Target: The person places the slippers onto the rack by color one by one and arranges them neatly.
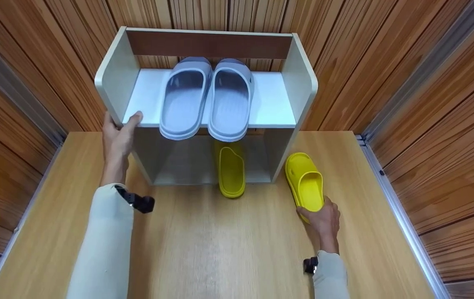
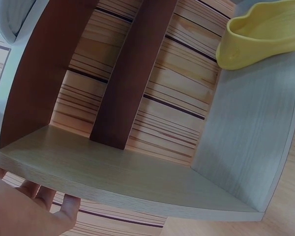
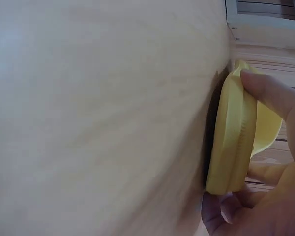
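My left hand (image 1: 118, 139) grips the left side of a small two-tier shoe rack (image 1: 303, 83), thumb on the upper shelf's front corner and fingers outside the side panel. In the left wrist view the fingers (image 2: 44, 196) lie along that panel's outside. My right hand (image 1: 324, 218) holds a yellow slipper (image 1: 298, 166) by its heel, right of the rack, toe pointing at the back wall. Thumb and fingers pinch the heel's two sides in the right wrist view, the slipper (image 3: 231, 137) close to the floor. Another yellow slipper (image 1: 232, 174) stands on the lower shelf, its toe hidden under the upper one.
Two grey slippers (image 1: 185, 104) sit side by side on the upper shelf, heels overhanging its front edge. Wood-panelled walls (image 1: 357, 54) rise behind and at both sides. Light wooden floor (image 1: 204, 249) spreads before the rack. A metal rail (image 1: 403, 224) edges the floor at right.
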The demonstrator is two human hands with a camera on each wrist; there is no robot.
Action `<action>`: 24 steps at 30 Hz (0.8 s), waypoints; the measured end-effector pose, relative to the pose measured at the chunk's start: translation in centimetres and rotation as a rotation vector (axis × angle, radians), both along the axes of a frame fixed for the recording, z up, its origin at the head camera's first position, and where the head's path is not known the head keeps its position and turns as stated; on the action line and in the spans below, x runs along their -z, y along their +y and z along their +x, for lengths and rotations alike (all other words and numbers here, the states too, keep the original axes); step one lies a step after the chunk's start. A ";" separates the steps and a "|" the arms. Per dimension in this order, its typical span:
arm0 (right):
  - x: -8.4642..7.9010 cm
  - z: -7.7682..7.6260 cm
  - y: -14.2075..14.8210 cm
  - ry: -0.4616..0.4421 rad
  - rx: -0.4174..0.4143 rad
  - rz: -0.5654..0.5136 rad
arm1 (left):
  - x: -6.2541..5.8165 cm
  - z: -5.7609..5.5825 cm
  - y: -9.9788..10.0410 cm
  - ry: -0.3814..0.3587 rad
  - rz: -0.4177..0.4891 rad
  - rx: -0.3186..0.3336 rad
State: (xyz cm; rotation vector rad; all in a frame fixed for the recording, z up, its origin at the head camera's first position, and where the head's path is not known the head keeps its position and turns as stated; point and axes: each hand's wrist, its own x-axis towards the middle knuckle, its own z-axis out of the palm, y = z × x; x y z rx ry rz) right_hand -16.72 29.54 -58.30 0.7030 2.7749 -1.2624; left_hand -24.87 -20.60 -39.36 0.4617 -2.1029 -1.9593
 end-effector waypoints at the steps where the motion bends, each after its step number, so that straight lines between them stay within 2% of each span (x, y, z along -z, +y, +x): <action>1: -0.1 0.0 0.1 -0.001 -0.007 -0.007 | 0.0 0.0 0.0 -0.003 -0.002 -0.001; 8: -1.3 0.3 0.6 0.012 -0.043 -0.013 | 0.0 0.0 -0.1 -0.002 -0.002 0.001; 12: -2.2 0.6 1.0 0.052 -0.043 0.010 | 0.0 0.0 -0.1 -0.004 0.000 -0.006; 19: -3.6 2.2 1.2 0.157 -0.042 0.034 | 0.1 -0.2 0.0 0.018 0.002 -0.006; 24: -5.1 3.3 1.2 0.170 -0.036 0.000 | 0.0 -0.2 0.0 0.002 0.016 -0.004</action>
